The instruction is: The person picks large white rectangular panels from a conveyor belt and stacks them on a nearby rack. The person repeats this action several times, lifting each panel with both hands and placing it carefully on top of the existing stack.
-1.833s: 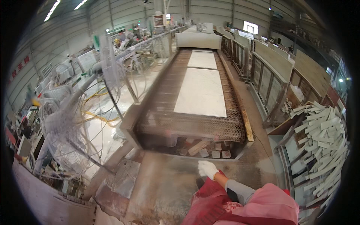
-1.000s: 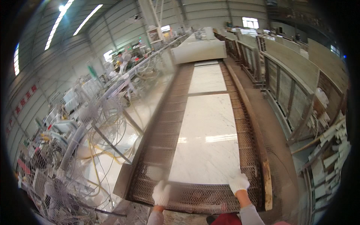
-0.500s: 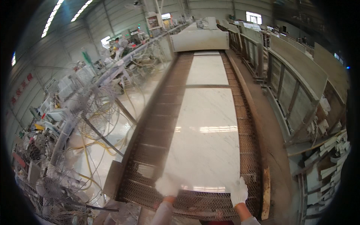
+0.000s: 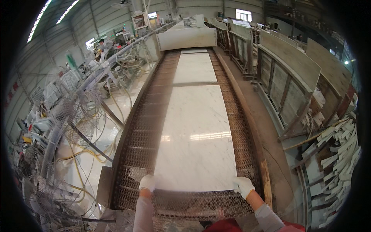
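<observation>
A pale polished stone slab (image 4: 195, 135) with faint grey veins lies flat on a mesh conveyor belt (image 4: 185, 203) in front of me. My left hand (image 4: 147, 182), in a white glove, is closed at the slab's near left corner. At the near right corner my right hand (image 4: 244, 186), gloved too, has its fingers curled against the edge. The fingertips of both hands are partly hidden. Beyond a narrow gap lies a second pale slab (image 4: 194, 67), with part of a third (image 4: 194, 51) farther off.
A wide pale machine housing (image 4: 187, 40) spans the belt's far end. Slabs on metal racks (image 4: 286, 73) stand along the right, above a heap of stone offcuts (image 4: 338, 162). Wire coils (image 4: 77, 102), yellow hoses (image 4: 77, 170) and a long rail (image 4: 106, 65) crowd the left.
The view has swung to the right, so the scene sits farther left. My left hand has moved outward to the slab's left corner; my right hand stays at the right corner.
</observation>
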Motion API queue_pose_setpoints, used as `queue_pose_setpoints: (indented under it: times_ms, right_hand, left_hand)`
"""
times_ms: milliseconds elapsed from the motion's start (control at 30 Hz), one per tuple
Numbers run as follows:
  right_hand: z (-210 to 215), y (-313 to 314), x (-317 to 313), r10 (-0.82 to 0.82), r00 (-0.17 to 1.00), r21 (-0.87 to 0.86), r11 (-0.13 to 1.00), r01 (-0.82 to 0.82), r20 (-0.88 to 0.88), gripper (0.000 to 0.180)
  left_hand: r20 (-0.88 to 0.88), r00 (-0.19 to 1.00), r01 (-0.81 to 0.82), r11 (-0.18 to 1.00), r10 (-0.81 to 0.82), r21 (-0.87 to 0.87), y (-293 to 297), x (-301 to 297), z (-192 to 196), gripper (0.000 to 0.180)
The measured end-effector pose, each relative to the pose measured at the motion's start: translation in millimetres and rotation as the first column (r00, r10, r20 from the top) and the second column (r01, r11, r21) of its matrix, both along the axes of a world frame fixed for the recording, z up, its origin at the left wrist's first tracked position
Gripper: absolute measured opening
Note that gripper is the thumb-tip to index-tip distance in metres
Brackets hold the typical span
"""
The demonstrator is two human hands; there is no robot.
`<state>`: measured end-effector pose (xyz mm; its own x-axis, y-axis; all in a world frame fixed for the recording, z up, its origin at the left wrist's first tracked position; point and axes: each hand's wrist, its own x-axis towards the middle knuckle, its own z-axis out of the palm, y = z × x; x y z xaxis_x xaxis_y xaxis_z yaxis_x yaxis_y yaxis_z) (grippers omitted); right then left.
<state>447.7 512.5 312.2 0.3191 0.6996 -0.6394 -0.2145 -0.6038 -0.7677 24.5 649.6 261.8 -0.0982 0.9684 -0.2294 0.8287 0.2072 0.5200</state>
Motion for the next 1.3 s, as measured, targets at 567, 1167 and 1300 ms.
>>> queue_pose_setpoints:
  times_ms: [567, 1167, 1300]
  right_hand:
    - [-42.9, -157.3, -69.5, 0.775, -0.019, -0.12, 0.074, -0.99, 0.632, 0.025]
    - [-38.8, -304.3, -224.6, 0.734, 0.463, 0.174, 0.607, -0.776, -0.497, 0.003]
    - [-47.3, -309.1, -237.2, 0.583, 0.511, -0.006, 0.655, -0.755, -0.632, 0.004]
  left_hand:
    - [-0.183, 0.978, 0.048, 0.962, -0.1, -0.269, -136.5, -97.8, 48.4, 0.061]
    - [0.259, 0.786, -0.569, 0.821, 0.562, -0.053, -304.5, -214.3, -2.1, 0.045]
    - [0.677, 0.519, -0.711, 0.704, 0.522, 0.003, -304.9, -219.3, -17.3, 0.044]
